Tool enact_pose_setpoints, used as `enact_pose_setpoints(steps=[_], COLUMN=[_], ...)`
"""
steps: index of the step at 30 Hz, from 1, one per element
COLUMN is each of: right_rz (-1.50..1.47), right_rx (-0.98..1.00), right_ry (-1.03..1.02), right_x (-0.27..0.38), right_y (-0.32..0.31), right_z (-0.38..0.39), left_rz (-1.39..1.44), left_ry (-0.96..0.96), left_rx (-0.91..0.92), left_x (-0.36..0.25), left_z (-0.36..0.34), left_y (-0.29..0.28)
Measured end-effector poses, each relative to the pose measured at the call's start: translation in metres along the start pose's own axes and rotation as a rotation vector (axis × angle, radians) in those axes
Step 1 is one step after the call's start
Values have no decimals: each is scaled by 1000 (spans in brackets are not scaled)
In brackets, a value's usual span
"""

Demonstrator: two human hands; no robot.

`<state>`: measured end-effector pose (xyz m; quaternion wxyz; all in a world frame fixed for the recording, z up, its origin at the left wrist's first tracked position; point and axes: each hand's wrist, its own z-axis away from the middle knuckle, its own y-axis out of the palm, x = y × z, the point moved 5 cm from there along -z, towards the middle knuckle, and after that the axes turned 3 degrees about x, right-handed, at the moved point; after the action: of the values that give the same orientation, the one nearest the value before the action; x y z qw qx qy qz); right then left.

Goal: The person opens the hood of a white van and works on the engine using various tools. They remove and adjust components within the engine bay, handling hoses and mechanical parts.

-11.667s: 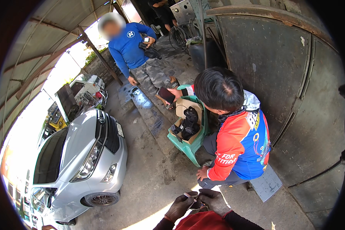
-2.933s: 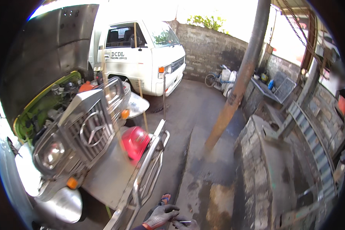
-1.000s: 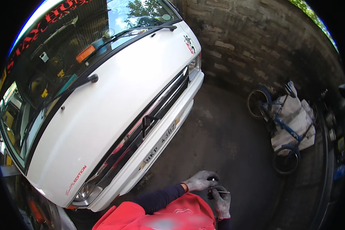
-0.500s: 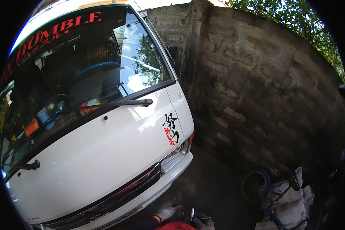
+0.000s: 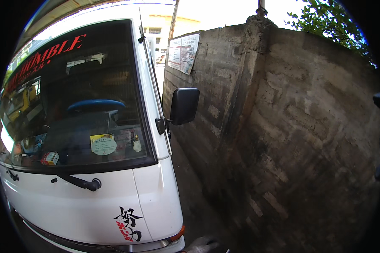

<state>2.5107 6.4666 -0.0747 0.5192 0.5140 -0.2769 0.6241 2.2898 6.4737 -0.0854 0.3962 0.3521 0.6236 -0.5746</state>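
My left hand [image 5: 202, 246], in a grey glove, shows blurred at the bottom edge, just in front of the white van's front corner [image 5: 169, 211]; its fingers are too smeared and cut off to tell what they hold. A thin pale tip [image 5: 227, 251] pokes up at the lower edge to the right of it, too small to make out. My right hand is out of the picture. The van's windscreen [image 5: 71, 105], wipers [image 5: 87, 183] and black side mirror [image 5: 184, 105] are in front of me.
A stained concrete block wall [image 5: 308, 139] runs along the right, with a pillar and a poster [image 5: 183, 54]. A narrow gap lies between van and wall. Foliage [image 5: 325, 25] shows over the wall, a roof edge over the van.
My view has risen and moved closer to the van's corner and wall. The bicycle and my right hand have left the picture, and my left hand has slipped mostly below the edge.
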Motion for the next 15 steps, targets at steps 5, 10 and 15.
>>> enact_pose_setpoints(steps=[5,10,15], right_rz=[158,236,326], right_rx=[430,696,730], right_ry=[31,79,128], right_x=[63,97,107], right_y=[7,79,168], right_z=[-181,-350,-472], left_rz=[93,418,721], left_ry=[-181,-315,-446], left_rx=[-302,-645,-797], left_x=[13,29,89], left_z=[-64,-127,-217], left_y=[-46,-101,-146])
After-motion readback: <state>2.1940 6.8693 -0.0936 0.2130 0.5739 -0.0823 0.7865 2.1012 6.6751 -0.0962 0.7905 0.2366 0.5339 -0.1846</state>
